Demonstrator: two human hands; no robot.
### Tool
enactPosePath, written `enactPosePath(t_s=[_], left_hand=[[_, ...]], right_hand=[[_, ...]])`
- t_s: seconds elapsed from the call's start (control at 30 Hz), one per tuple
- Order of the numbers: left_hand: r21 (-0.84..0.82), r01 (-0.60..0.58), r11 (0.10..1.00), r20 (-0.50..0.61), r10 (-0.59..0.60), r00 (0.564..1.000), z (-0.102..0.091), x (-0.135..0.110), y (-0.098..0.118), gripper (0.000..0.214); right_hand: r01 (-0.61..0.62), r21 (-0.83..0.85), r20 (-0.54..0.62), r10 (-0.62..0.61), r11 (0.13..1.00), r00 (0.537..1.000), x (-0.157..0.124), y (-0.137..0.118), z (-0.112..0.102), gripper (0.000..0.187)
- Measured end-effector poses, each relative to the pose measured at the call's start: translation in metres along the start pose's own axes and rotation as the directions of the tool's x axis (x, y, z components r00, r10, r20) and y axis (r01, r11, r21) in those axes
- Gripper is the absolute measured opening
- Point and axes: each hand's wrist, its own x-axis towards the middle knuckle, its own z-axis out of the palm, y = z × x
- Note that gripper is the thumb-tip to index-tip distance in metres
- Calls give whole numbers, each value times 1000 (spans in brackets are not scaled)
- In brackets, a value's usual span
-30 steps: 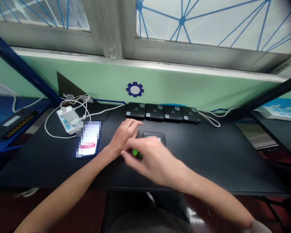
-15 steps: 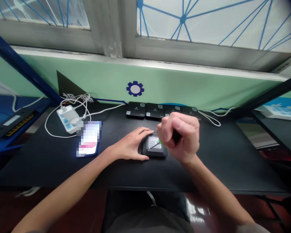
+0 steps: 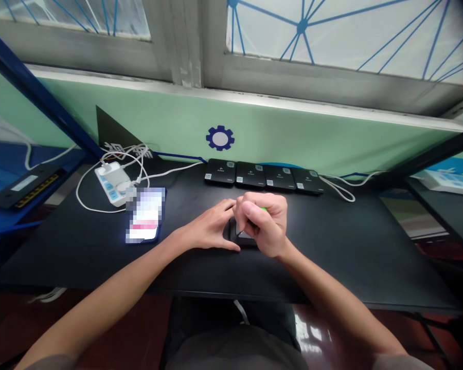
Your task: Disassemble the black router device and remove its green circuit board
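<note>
Black device (image 3: 245, 238) lying on the desk (image 3: 332, 246), near the centre, braced at its left side by the spread left hand (image 3: 206, 226). Green-handled screwdriver (image 3: 263, 209) gripped in the closed right hand (image 3: 263, 224), tip set on the device's upper face. Four similar devices (image 3: 250, 174) lined along the far edge. Firm bracing and an upright shaft are advisable, so that the tip does not slip.

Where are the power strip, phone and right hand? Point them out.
Power strip (image 3: 108, 181), head view, on its white casing.
Phone (image 3: 144, 216), head view, on its lit screen.
Right hand (image 3: 264, 223), head view, on the back of the hand.
</note>
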Motion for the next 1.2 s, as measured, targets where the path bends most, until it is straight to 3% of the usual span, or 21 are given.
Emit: enactPosePath(t_s=[0.13,0.23,0.33,0.4,0.53,0.63,0.7,0.87,1.07,1.2], left_hand=[[6,26,1000,6,-26,1000,2,-1,-3,61],[17,54,998,15,-54,998,2,-1,-3,62],[29,69,997,7,-69,998,1,-1,0,79],[49,63,997,7,-63,998,0,-1,2,83],[92,31,995,-8,-30,1000,-2,-1,2,93],[90,7,996,1,-7,1000,-3,-1,1,93],[81,15,997,6,-16,1000,-4,0,3,90],[107,48,993,30,-51,998,-7,1,8,87],[109,110,988,39,-115,993,-7,0,9,100],[135,121,983,46,-128,991,-7,0,10,106]], right_hand=[[-2,-93,42,6,996,999,4,-1,-1,44],[35,-252,170,9,967,985,15,-16,-7,35],[200,-621,365,54,758,929,30,-41,-14,41],[272,-780,443,191,563,876,40,-59,-16,42],[285,-932,358,432,226,828,49,-86,-15,48],[294,-951,303,501,101,810,51,-94,-15,48],[306,-947,310,511,94,802,51,-95,-17,42],[302,-935,355,498,186,791,52,-104,-31,37],[202,-919,305,284,340,909,54,-119,-52,41],[178,-915,279,250,362,927,55,-119,-60,40]])
